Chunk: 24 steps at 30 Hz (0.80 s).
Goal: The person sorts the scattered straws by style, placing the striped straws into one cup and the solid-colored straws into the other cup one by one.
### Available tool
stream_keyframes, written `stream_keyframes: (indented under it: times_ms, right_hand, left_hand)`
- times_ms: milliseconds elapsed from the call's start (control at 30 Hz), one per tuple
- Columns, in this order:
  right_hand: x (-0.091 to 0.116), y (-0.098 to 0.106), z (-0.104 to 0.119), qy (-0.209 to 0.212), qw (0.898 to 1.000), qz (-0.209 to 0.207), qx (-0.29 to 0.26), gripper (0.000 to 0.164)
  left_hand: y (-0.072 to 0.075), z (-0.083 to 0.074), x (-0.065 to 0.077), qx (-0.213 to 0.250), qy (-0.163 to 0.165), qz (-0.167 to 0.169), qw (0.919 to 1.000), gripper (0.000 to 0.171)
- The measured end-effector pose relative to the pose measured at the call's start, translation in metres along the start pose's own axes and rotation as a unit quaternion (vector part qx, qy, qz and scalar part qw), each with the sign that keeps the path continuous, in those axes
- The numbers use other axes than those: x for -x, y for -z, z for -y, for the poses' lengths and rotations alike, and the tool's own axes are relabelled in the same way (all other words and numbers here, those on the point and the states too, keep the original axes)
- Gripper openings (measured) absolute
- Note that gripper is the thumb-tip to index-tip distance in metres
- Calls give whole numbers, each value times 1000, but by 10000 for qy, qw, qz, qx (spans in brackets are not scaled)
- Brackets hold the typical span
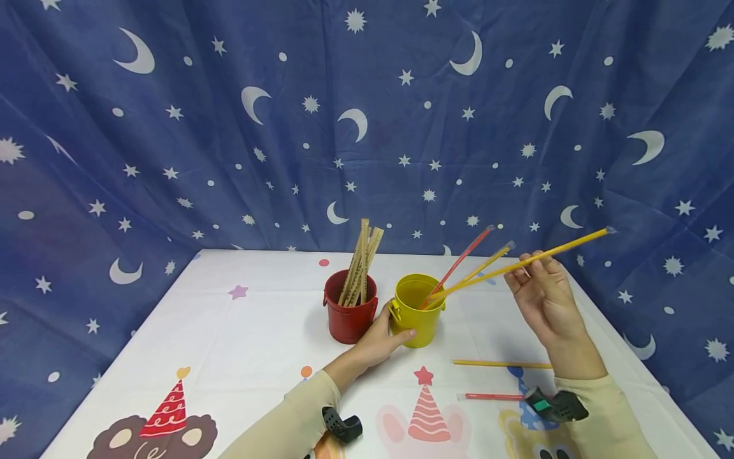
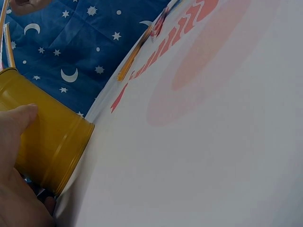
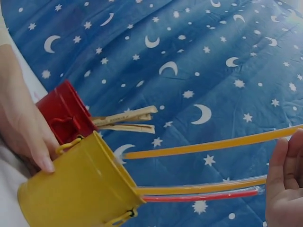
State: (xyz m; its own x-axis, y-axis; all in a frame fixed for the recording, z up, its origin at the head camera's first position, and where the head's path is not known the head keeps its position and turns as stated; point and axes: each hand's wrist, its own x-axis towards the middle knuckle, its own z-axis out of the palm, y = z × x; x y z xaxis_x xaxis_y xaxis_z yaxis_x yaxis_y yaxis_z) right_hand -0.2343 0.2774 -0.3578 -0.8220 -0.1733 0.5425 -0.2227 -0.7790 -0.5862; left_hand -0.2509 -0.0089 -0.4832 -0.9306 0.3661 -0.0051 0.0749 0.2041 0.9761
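Note:
My left hand point(image 1: 375, 338) holds the small yellow bucket point(image 1: 417, 325) by its side, thumb across the front. In the left wrist view the thumb point(image 2: 21, 118) lies along the bucket's wall. A red straw point(image 1: 467, 250) and an orange straw point(image 1: 487, 261), both in clear wrappers, lean out of it to the right. My right hand point(image 1: 545, 293) pinches another wrapped orange straw point(image 1: 564, 247) near its middle. That straw slants down to the left, its low end over the bucket's mouth. In the right wrist view this end point(image 3: 128, 155) shows just off the rim.
A red bucket point(image 1: 346, 325) with several paper-wrapped sticks point(image 1: 361, 268) stands close left of the yellow one. On the white tablecloth point(image 1: 258, 338) lie an orange straw point(image 1: 493, 363) and a red straw point(image 1: 493, 396), near my right forearm. A blue star-patterned curtain point(image 1: 309, 146) hangs behind.

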Motion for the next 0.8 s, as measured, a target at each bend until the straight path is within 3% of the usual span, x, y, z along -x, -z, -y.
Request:
stream_keyframes:
  times_ms: [167, 267, 467, 800]
  right_hand:
    - [2, 0, -9, -108, 9999, 45, 122, 32]
    - [2, 1, -16, -211, 9981, -176, 557, 31]
    - [4, 2, -30, -585, 9836, -842, 1483, 25]
    - [6, 6, -45, -1114, 9702, -1055, 1873, 24]
  left_hand:
    - [0, 0, 0, 21, -33, 11, 10000, 85]
    - [0, 0, 0, 39, -62, 11, 10000, 84]
    - [0, 1, 0, 52, -39, 30, 10000, 86]
    - [0, 0, 1, 62, -47, 20, 10000, 87]
